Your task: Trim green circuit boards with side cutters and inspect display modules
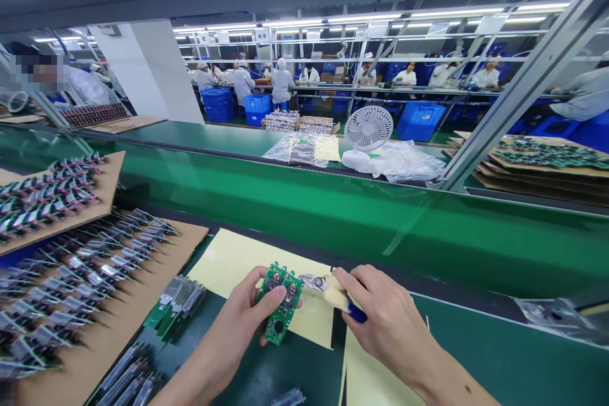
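Observation:
My left hand (242, 314) grips a green circuit board (280, 328), its thumb across the front and fingers behind. The board looks like two narrow panels side by side, with dark parts on them. In my right hand (380, 311) is a pair of cutting pliers (333, 292) with pale handle grips and a blue end. Their metal jaws reach the board's upper right edge; whether they touch it I cannot tell. Beneath both hands lie yellow paper sheets (223, 260) on the green work surface. Left of my left hand sits a small pile of boards with clear parts (178, 304).
Cardboard sheets (190, 235) at left carry rows of wired assemblies (85, 279). More clear-cased parts (126, 380) lie at the front left. Behind a green barrier (285, 190) stand a white fan (368, 130) and plastic bags (404, 162). A metal post (518, 89) slants at right. People work beyond.

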Motion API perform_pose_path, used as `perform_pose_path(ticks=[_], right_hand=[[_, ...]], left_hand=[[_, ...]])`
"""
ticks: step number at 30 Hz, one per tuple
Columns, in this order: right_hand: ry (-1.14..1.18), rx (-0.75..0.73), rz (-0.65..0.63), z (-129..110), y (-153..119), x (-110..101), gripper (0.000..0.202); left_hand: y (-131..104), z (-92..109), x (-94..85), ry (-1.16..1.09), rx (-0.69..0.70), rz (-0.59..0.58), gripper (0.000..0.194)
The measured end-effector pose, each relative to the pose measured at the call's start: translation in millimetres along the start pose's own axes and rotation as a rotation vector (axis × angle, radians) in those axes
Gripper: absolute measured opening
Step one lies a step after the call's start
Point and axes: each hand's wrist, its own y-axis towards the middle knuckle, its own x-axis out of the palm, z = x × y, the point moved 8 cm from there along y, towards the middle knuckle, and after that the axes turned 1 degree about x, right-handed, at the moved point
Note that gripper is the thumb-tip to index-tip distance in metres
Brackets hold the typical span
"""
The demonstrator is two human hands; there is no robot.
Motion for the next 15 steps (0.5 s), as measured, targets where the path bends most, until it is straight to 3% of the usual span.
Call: perform_pose_path(ticks=[4, 9, 12, 15], right_hand=[[0.145, 0.044, -0.107, -0.5, -0.8, 5.5, 0.033], [0.618, 0.248, -0.485, -4.0, -2.9, 24.7, 0.024], [0.335, 0.185, -0.542, -1.2, 0.6, 25.5, 0.025], [-0.073, 0.125, -0.478, 8.1, 5.8, 24.6, 0.022]], left_hand=[[-2.3, 3.2, -3.1, 0.045, 0.006, -0.05, 0.023], [-5.5, 2.9, -1.6, 0.008, -0.01, -0.123, 0.023], [-6.1, 1.8, -6.2, 0.028, -0.005, -0.078, 0.022], [-7.8, 0.6, -15.9, 0.011, 0.003, -0.002, 0.019]])
